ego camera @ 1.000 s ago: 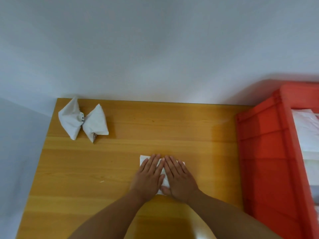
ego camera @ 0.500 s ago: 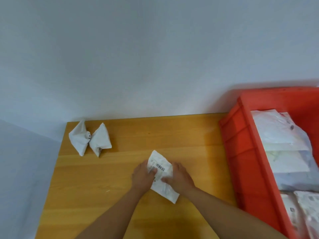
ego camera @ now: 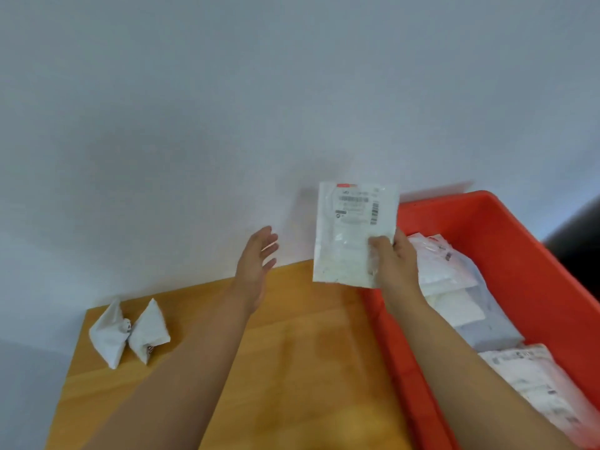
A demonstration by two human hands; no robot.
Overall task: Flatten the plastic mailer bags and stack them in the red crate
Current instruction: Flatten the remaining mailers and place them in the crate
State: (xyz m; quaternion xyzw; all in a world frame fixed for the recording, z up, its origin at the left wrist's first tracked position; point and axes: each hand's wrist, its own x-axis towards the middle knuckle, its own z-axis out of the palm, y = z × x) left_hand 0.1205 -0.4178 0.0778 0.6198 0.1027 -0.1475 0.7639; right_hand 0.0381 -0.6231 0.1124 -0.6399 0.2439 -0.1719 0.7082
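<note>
- Right hand (ego camera: 394, 261) of mine pinches the flattened mailer bag (ego camera: 352, 233) near its lower right corner, thumb on the printed face, the other fingers hidden behind it.
- That bag stands upright in the air at the centre right of the frame, its barcode label at the top, its lower edge over the near-left corner of the red crate (ego camera: 532, 254) and the table's far edge.
- My left hand (ego camera: 256, 261) is raised at the centre of the frame, fingers straight and loosely spread, palm turned toward the bag; it holds nothing and touches nothing.
- Just to the right of my right hand, flat mailer bags in the crate (ego camera: 451, 287) lie overlapping, white and pale grey, running down toward the lower right corner of the frame.
- At the lower left of the frame a twisted white mailer bag (ego camera: 128, 334), pinched in the middle like a bow, lies on the wooden table (ego camera: 308, 352) near its far left corner, well apart from both hands.
- Behind the table, a plain pale wall (ego camera: 227, 108) fills the upper half of the frame.
</note>
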